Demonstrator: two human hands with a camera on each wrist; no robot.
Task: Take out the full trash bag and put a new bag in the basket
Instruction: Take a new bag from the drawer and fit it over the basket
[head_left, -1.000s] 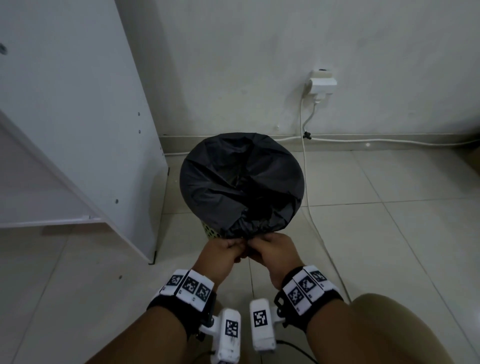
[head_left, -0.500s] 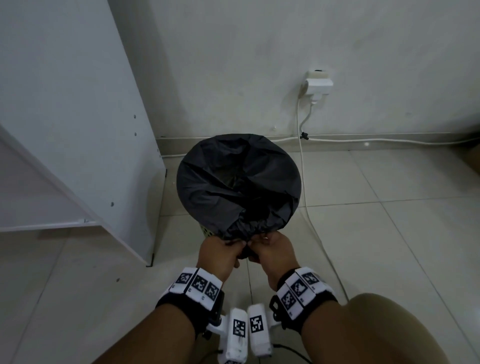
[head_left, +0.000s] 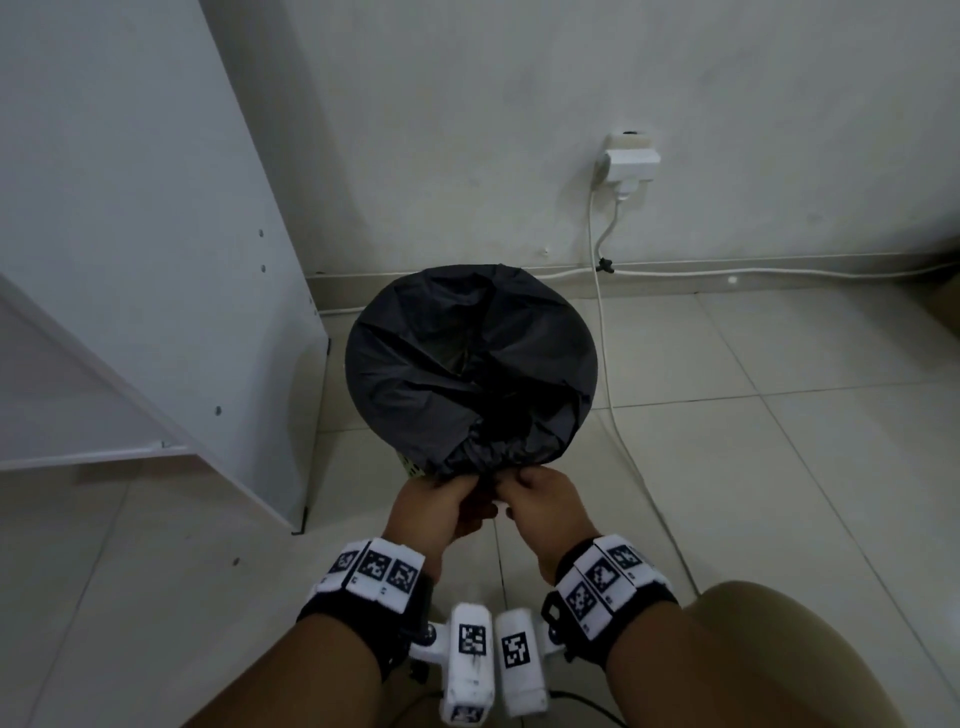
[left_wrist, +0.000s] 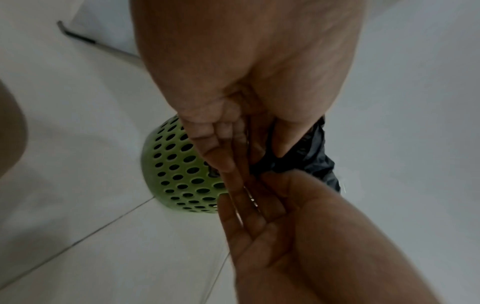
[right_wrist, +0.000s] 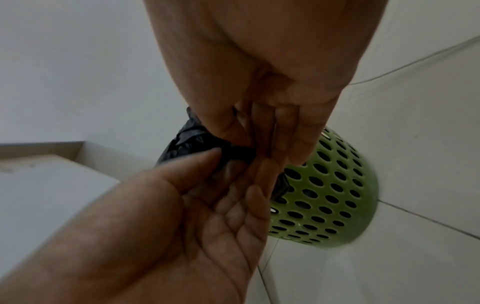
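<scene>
A black trash bag (head_left: 470, 364) is stretched over the mouth of a green perforated basket (head_left: 410, 466) standing on the tiled floor. The bag's near edge is gathered into a bunch at the rim. My left hand (head_left: 470, 482) and right hand (head_left: 511, 480) meet there, each pinching the gathered plastic between thumb and fingers. In the left wrist view my left hand (left_wrist: 253, 160) pinches the black bag (left_wrist: 311, 162) above the basket (left_wrist: 176, 170). From the right wrist, my right hand (right_wrist: 257, 150) pinches the bag (right_wrist: 187, 137) beside the basket (right_wrist: 324, 195). What is inside the bag is hidden.
A white cabinet panel (head_left: 156, 260) stands close on the basket's left. A wall socket with a plug (head_left: 631, 162) sits behind, and its white cable (head_left: 615, 415) runs down across the floor right of the basket. My knee (head_left: 779, 654) is at the lower right.
Both hands stay at the bag's near edge, and the wrists have drawn closer together. The bag and basket have not visibly moved.
</scene>
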